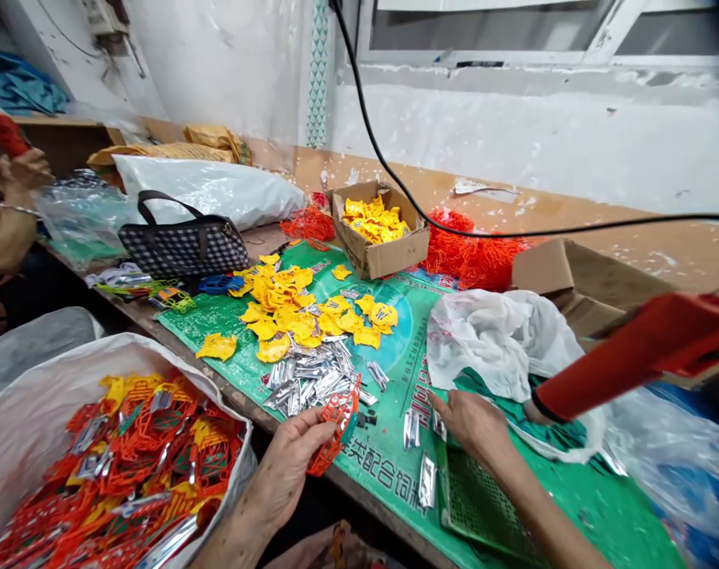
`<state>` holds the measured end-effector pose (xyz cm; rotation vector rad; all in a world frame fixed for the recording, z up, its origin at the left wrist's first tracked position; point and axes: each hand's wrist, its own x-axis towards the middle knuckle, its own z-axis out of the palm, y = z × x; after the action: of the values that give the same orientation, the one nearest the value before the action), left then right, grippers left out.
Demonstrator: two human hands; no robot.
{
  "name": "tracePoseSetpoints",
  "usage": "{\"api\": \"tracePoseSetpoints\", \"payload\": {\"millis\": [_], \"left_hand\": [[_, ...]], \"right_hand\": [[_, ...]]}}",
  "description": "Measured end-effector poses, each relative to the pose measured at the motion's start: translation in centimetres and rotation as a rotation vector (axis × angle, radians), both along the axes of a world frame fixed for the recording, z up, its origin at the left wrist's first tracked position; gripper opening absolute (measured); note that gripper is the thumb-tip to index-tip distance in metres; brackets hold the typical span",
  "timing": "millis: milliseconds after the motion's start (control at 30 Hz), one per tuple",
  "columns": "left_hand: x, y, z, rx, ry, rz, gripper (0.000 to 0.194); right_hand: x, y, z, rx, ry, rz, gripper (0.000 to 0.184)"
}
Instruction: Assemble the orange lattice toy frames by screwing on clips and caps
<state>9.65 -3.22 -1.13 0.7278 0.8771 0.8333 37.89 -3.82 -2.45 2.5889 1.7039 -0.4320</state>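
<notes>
My left hand [291, 466] is closed round an orange plastic lattice frame [336, 423] at the table's front edge. My right hand [469, 423] rests on the green mat [395, 356] with its fingers stretched toward small silver foil pieces [411, 427]; nothing is in it. A heap of silver foil pieces [312, 378] lies just beyond my left hand, and a spread of yellow plastic pieces [294, 308] lies behind that. An orange-red tool [638, 356] juts in from the right over a white plastic bag [502, 336].
A sack [69, 371] at lower left holds several finished orange frames. A cardboard box [389, 254] of yellow pieces, a pile of orange frames [472, 253], a checked handbag [185, 246] and another box [578, 276] stand behind. A black cable [395, 182] crosses overhead. Another person's arm [7, 213] is at far left.
</notes>
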Motion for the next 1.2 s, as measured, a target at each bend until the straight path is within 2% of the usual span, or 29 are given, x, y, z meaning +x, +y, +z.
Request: {"api": "tracePoseSetpoints", "payload": {"millis": [100,233,433,600,733,867,1033,1200], "left_hand": [[-0.5,-0.1,0.0,0.016,0.014,0.019,0.027],[-1.1,-0.3,0.0,0.017,0.021,0.045,0.027],[-1.6,-0.3,-0.1,0.021,0.051,0.031,0.029],[-2.4,-0.4,-0.5,0.037,0.044,0.034,0.027],[-3.0,-0.2,-0.7,0.048,0.022,0.020,0.026],[-3.0,0.1,-0.3,0.051,0.035,0.049,0.023],[-3.2,0.6,-0.2,0.046,0.047,0.077,0.022],[-3.5,1.3,0.2,0.049,0.035,0.135,0.021]], "right_hand": [[-1.7,0.8,0.6,0.076,0.083,0.115,0.037],[-4.4,4.3,0.8,0.137,0.255,0.289,0.022],[-8.5,11.8,0.1,0.123,0.287,0.365,0.022],[-11.5,15.4,-0.5,0.006,0.223,0.336,0.033],[-12.6,16.3,-0.6,-0.063,0.216,0.299,0.033],[-12.5,16.4,-0.9,-0.092,0.323,0.284,0.034],[-11.6,15.7,-0.7,-0.060,0.575,0.232,0.034],[-10.4,13.2,1.2,0.037,0.944,0.189,0.022]]}}
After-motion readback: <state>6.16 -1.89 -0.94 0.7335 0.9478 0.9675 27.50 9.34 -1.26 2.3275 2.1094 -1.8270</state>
